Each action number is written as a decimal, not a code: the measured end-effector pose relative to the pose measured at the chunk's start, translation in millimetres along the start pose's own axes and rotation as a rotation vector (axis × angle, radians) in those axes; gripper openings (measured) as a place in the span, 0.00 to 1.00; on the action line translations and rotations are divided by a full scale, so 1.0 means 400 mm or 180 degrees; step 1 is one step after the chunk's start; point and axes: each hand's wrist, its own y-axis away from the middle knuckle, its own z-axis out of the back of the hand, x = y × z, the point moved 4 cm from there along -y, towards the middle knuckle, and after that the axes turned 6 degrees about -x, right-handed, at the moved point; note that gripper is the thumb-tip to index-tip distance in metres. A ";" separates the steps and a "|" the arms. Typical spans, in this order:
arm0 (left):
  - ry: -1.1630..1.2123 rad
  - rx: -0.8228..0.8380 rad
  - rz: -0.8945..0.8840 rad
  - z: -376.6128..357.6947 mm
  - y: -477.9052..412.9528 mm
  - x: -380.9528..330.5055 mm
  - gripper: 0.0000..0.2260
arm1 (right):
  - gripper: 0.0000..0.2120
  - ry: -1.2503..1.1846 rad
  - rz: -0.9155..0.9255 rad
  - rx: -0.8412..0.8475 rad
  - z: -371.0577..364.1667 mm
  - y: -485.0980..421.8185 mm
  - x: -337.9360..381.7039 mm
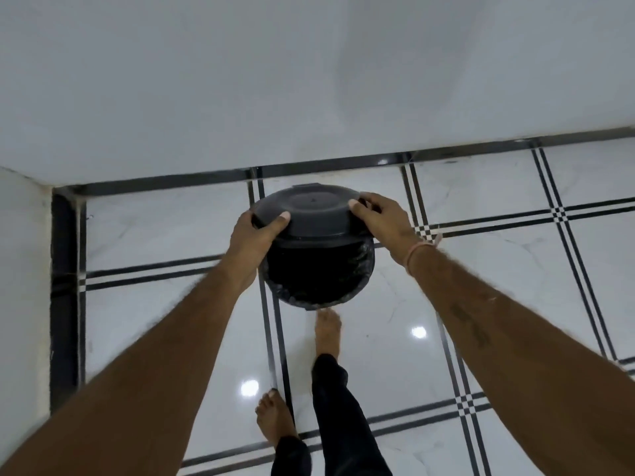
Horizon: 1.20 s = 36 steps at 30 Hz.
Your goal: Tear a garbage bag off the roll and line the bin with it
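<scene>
Over the bin [302, 304], close to the wall [309, 80]: both hands hold the lid [316, 207] across the far part of the opening, with the near part uncovered. Left hand [256, 235] pinches the lid's left rim, thumb flat on top, fingers underneath and hidden. Right hand [381, 221] grips the right rim, thumb on the edge, fingers curled round the side. Garbage bag [365, 253] is already in the bin, black film crinkled over the rim. Roll not in view. Bin stands on the tiled floor [481, 286], bare foot [328, 329] just beside its base. My read: tearing and lining are done, and this is the close-out. Next move calls for seating the lid square on the rim without dragging the bag's folded edge inward.
</scene>
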 end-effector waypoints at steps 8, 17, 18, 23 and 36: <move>-0.0608 -0.0516 -0.0365 -0.051 0.028 0.271 0.36 | 0.37 0.0283 0.0247 -0.0282 -0.142 0.063 -0.249; -0.0960 -0.0815 -0.0686 -0.132 -0.011 0.449 0.49 | 0.41 0.0278 0.0524 -0.0471 -0.221 0.071 -0.370; -0.0996 -0.0793 -0.0708 -0.127 -0.013 0.454 0.49 | 0.41 0.0286 0.0514 -0.0492 -0.223 0.078 -0.369; -0.1174 -0.0704 -0.0713 -0.094 -0.003 0.469 0.48 | 0.41 0.0236 0.0429 -0.0473 -0.249 0.133 -0.380; -0.1441 -0.0885 -0.0744 -0.064 0.099 0.404 0.46 | 0.38 0.0599 0.0666 -0.0170 -0.147 0.155 -0.303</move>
